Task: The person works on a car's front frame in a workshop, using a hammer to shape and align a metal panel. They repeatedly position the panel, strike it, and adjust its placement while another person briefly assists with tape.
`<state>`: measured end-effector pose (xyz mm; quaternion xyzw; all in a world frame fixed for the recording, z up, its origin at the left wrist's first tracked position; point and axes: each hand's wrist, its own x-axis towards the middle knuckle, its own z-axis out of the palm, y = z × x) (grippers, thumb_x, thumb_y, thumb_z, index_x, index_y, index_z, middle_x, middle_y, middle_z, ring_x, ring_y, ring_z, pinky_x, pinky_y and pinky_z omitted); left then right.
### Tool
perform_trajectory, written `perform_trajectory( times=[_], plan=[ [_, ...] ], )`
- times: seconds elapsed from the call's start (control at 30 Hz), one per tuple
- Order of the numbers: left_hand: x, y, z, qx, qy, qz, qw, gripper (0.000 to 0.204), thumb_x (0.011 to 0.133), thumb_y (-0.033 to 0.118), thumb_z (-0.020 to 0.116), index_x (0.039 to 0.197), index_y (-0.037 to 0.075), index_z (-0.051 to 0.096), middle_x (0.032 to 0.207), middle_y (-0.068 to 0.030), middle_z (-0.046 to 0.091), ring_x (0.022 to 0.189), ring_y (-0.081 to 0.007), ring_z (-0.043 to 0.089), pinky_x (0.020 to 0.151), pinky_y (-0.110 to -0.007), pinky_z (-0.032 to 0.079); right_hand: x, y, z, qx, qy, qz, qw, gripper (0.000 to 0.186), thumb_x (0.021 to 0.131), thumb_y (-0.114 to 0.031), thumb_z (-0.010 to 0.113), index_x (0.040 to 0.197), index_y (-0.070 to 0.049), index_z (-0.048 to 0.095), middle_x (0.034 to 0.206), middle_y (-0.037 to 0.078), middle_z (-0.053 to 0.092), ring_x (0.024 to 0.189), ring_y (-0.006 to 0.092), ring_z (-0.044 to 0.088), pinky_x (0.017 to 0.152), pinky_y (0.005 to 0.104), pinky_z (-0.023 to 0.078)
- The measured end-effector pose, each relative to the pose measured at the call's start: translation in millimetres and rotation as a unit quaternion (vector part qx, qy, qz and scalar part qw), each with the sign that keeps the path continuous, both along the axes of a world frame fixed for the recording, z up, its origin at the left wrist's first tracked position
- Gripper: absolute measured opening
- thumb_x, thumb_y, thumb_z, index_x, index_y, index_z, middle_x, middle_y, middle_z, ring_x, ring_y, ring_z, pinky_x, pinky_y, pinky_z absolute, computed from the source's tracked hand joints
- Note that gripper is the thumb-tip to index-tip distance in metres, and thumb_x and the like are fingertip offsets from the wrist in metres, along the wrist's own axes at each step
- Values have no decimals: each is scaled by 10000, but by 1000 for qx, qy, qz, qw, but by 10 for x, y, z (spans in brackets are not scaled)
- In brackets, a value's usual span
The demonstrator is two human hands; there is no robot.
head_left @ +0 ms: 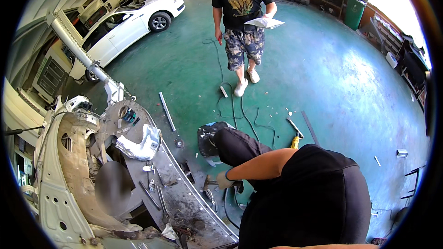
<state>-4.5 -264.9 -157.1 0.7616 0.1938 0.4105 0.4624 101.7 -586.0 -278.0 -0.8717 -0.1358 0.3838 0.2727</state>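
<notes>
Cannot tell the hidden left hand's state. Right of the surface (177, 203), gripping an apparent hammer (206, 183) in the gloved right hand (225, 180), near a dark stool (206, 139) half-hidden behind a knee (234, 145).

From afar I see a gloved hand (224, 180) gripping a hammer (206, 183) beside a dirty metal platform (189, 203); a white car (122, 31) stands farther back on green flooring (318, 97).
</notes>
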Motion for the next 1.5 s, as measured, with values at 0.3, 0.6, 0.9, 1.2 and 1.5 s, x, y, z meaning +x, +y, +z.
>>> perform_trajectory(
  times=[0.3, 0.6, 0.9, 1.2, 1.5],
  plan=[
    [-294, -816, -757, -399, 149, -280, 860, 341, 1000, 280, 669, 1124, -14, 549, 1067, -152, 652, 971, -293, 644, 941, -474, 511, -616, 299, 1063, 164, -16, -1, 986, 399, 858, -296, 657, 1162, -44, 717, 1009, 212, 748, 959, 376, 722, 841, 492, 542],
    [-478, -306, -2403, -459, 268, -243, 812, 341, 1001, 411, 513, 798, 138, 498, 724, -27, 528, 644, -201, 524, 618, -408, 447, -433, -924, 2155, 43, -497, -225, 837, 392, 772, -281, 756, 1118, -97, 736, 1012, 179, 722, 983, 395, 701, 875, 512, 583],
    [-1024, 206, -3153, -700, 267, 12, 662, 353, 980, 473, 518, 773, 195, 452, 662, -2, 483, 583, -196, 481, 582, -397, 407, -530, -2316, 2661, -350, -422, -531, 646, 1060, 690, -371, 894, 1594, -111, 403, 1555, 308, 434, 1410, 511, 460, 1121, 567, 456],
    [-1240, 133, -3237, -661, 333, 36, 671, 353, 983, 512, 526, 790, 228, 446, 587, 25, 428, 508, -204, 439, 533, -387, 379, -801, -2044, 2363, -53, -343, -705, 619, 938, 776, -162, 787, 1604, -70, 357, 1465, 311, 526, 1308, 460, 599, 1072, 490, 519],
    [-838, -121, -2274, -631, 326, -58, 702, 313, 987, 442, 557, 844, 163, 552, 625, -22, 550, 535, -222, 538, 508, -377, 457, -792, -1572, 2754, 579, -274, -557, 529, 787, 829, 86, 642, 1579, -14, 422, 1419, 142, 646, 1261, 275, 650, 1088, 407, 517]
  ],
)
